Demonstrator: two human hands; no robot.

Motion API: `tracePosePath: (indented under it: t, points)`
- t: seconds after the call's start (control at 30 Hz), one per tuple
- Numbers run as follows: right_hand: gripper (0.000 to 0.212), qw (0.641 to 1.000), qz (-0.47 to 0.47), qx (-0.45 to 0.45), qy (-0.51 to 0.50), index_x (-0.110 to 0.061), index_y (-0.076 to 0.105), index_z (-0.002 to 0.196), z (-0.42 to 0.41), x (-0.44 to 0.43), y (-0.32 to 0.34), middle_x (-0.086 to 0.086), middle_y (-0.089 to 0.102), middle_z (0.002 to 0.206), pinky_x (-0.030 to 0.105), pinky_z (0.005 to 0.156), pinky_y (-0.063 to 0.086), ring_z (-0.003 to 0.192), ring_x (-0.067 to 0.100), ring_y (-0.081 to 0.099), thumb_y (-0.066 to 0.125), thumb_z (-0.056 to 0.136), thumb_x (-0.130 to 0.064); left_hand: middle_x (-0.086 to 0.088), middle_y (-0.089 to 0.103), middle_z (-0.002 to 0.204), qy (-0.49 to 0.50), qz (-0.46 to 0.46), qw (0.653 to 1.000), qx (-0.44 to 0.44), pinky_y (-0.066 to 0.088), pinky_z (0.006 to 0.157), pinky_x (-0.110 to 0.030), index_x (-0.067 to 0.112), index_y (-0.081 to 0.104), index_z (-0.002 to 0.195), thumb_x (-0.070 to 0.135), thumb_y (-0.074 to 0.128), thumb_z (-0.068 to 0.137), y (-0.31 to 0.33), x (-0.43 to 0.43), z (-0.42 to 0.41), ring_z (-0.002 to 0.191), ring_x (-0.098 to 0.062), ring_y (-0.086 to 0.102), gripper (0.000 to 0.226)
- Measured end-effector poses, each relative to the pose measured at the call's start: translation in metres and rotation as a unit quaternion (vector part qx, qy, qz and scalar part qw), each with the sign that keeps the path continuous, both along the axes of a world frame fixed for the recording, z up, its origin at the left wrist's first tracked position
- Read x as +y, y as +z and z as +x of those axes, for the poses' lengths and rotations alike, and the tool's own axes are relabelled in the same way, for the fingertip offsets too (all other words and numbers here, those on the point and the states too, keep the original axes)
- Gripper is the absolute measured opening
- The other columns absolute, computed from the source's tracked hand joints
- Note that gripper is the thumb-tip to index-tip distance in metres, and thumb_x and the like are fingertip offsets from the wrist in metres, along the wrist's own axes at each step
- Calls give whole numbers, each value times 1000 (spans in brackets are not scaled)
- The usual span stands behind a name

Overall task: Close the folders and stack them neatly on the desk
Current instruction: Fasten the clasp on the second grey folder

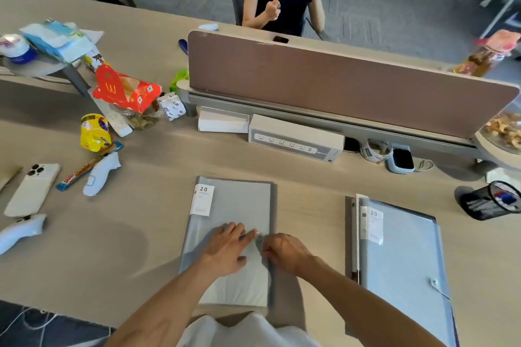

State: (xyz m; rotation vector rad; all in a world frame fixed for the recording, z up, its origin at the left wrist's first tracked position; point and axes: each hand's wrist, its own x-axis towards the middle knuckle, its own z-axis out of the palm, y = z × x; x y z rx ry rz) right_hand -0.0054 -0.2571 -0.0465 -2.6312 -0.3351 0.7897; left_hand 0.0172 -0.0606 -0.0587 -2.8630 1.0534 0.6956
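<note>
Nearest the camera, both bare forearms reach out over the grey folder (234,205) that lies closed and flat on the desk (146,166), directly in front of the person. The left hand (225,248) rests palm down on the cover with its fingers spread, gripping nothing and apparently pinning the cover flat. The right hand (284,251) is curled at the folder's right edge, its fingertips pinched on something small at the clasp (258,235); whether that is a cord or a button is too blurred to tell.

The step in hand looks like fastening this folder's closure. Once that is secured, the next move probably calls for lifting one folder onto the other and squaring the edges.

To the right, well apart from the first, lies the second folder (400,256), a pale blue one, also closed, with its own clasp near the right edge. It sits at a slight angle to the grey one, so it would need turning to line up.

Further out, a mesh pen cup (490,203) lies on its side at the right, a white phone (32,189) lies at the left, and a power-strip box (296,136) sits in front of the brown divider panel (338,87).
</note>
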Motion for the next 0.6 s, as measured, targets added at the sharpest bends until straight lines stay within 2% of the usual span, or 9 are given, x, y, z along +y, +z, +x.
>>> tracePosePath:
  t: [0.13, 0.27, 0.37, 0.5, 0.53, 0.6]
  points:
    - [22, 1000, -2, -14, 28, -15, 66, 96, 2, 12, 0, 9, 68, 107, 37, 85, 51, 101, 30, 62, 48, 83, -17, -5, 49, 139, 25, -43, 999, -4, 40, 107, -41, 20, 40, 144, 36, 61, 80, -8, 12, -10, 128, -26, 49, 69]
    - [21, 998, -16, -25, 56, -14, 64, 97, 11, 22, -2, 9, 67, 106, 39, 84, 52, 99, 31, 62, 47, 85, -18, 8, 62, 130, -11, -79, 997, -2, 46, 98, -25, 24, 63, 124, 36, 82, 56, -11, 30, -14, 119, -10, 60, 71]
    - [23, 994, -48, -49, 86, -12, 62, 103, 19, 29, -1, 12, 65, 109, 40, 82, 52, 102, 32, 61, 47, 88, -18, 10, 62, 131, -20, -80, 997, 7, 33, 102, -20, 24, 64, 123, 40, 82, 55, -13, 38, -16, 120, -6, 59, 72]
    - [27, 961, -99, -138, 217, -5, 61, 107, 32, 41, -1, 18, 63, 107, 42, 72, 52, 97, 36, 60, 59, 81, -1, 5, 62, 132, -10, -73, 997, 9, 40, 103, -23, 23, 64, 124, 38, 77, 60, -14, 41, -16, 123, -10, 57, 66]
    - [32, 951, -116, -152, 245, -4, 60, 108, 36, 43, -1, 19, 63, 106, 42, 71, 52, 96, 36, 61, 63, 77, 0, 2, 56, 139, 5, -89, 996, 2, 36, 107, -25, 21, 59, 130, 33, 73, 68, -13, 41, -15, 130, -13, 51, 64]
    - [37, 924, -165, -169, 299, -1, 56, 113, 43, 50, -1, 20, 62, 109, 41, 74, 50, 102, 35, 58, 65, 77, -1, -3, 33, 155, 24, -114, 993, 24, 19, 117, -28, 15, 40, 144, 22, 57, 87, -7, 39, -13, 145, -17, 28, 60]
